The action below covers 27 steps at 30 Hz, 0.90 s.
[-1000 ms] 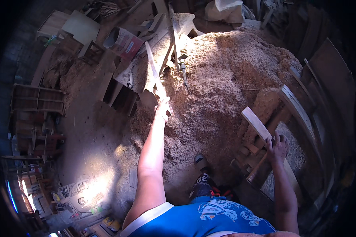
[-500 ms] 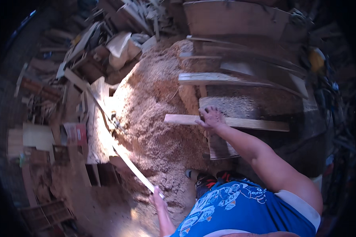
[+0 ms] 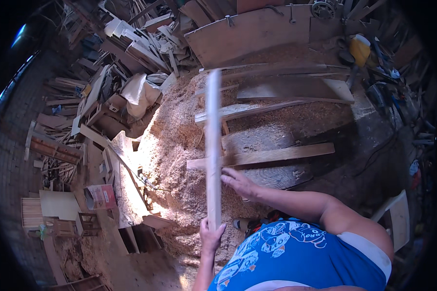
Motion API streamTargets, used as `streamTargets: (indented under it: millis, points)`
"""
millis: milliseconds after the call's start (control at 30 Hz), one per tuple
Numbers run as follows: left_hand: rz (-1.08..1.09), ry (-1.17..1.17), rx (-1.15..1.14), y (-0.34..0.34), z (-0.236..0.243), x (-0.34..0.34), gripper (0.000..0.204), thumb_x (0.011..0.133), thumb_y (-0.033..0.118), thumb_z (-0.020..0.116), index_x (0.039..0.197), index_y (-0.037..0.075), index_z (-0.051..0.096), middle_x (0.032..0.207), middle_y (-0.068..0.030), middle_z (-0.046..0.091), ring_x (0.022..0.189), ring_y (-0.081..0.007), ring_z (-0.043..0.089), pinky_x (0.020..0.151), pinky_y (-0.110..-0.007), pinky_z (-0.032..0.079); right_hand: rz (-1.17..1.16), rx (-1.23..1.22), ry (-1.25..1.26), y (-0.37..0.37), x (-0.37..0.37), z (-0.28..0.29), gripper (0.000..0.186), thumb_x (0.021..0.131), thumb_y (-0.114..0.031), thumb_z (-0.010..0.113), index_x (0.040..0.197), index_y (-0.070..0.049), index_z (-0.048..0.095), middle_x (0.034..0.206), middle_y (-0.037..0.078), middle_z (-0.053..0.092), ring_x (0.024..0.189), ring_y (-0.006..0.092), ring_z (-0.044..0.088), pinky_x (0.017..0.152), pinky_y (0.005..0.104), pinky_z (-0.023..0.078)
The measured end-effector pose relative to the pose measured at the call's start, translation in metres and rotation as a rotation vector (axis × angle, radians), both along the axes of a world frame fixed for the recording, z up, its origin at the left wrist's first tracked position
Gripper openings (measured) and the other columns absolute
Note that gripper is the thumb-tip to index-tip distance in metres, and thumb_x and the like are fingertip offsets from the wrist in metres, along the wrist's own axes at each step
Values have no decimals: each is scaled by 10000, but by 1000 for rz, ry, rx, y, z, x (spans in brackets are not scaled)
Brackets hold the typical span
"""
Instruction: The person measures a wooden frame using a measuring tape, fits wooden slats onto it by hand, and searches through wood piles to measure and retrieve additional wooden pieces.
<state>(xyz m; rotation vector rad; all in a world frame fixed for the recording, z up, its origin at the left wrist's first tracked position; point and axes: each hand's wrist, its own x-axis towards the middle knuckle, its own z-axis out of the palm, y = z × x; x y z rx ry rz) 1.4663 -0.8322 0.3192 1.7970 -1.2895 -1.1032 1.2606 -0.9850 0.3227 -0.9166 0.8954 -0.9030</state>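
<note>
A long, narrow wooden strip point(image 3: 213, 126) runs away from me, slightly smeared by motion. My left hand point(image 3: 211, 238) is closed around its near end. My right hand point(image 3: 241, 184) has its fingers spread just right of the strip's middle; I cannot tell whether they touch it. Beyond that hand lies a wooden plank point(image 3: 286, 153), resting crosswise over a dusty board point(image 3: 272, 177). The strip passes in front of the plank's left end and hides part of it. Another pale plank point(image 3: 247, 110) lies farther off, roughly parallel.
A sawdust heap point(image 3: 177, 145) spreads left of the planks. Stacked wood offcuts point(image 3: 141, 53) and a pale sack point(image 3: 140, 94) stand at the far left. A large brown panel point(image 3: 250, 36) closes off the back, near a yellow container point(image 3: 360, 50). A cardboard box point(image 3: 101, 197) sits left.
The strip in my left hand has swung from slanting leftward to pointing straight away from me. My right hand has left the plank and come back toward the strip. The view has shifted.
</note>
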Motion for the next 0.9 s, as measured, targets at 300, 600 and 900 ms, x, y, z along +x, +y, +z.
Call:
streamTargets:
  millis: [300,600,900]
  points:
    - [-520,-154,-113,-184,0,-91,729,650,355,839,1190,-32,541,1119,-205,610,1049,-273,606,939,-373,481,-685,-13,392,-86,-133,-25,333,911,-224,621,1124,29,582,1010,118,659,918,231,627,831,378,506]
    - [-364,-527,-843,-242,11,-158,232,836,236,717,781,29,626,913,-175,632,892,-363,589,829,-454,451,-531,-349,689,-138,-252,-35,460,913,-351,636,1259,-52,592,1162,181,634,1066,326,605,913,433,471]
    - [-99,-255,45,-14,-125,-32,386,849,283,614,624,-28,582,621,-241,584,557,-339,617,550,-467,463,60,-670,1693,11,-271,-32,709,748,-355,780,1336,-71,502,1251,173,531,1194,400,456,1017,519,357]
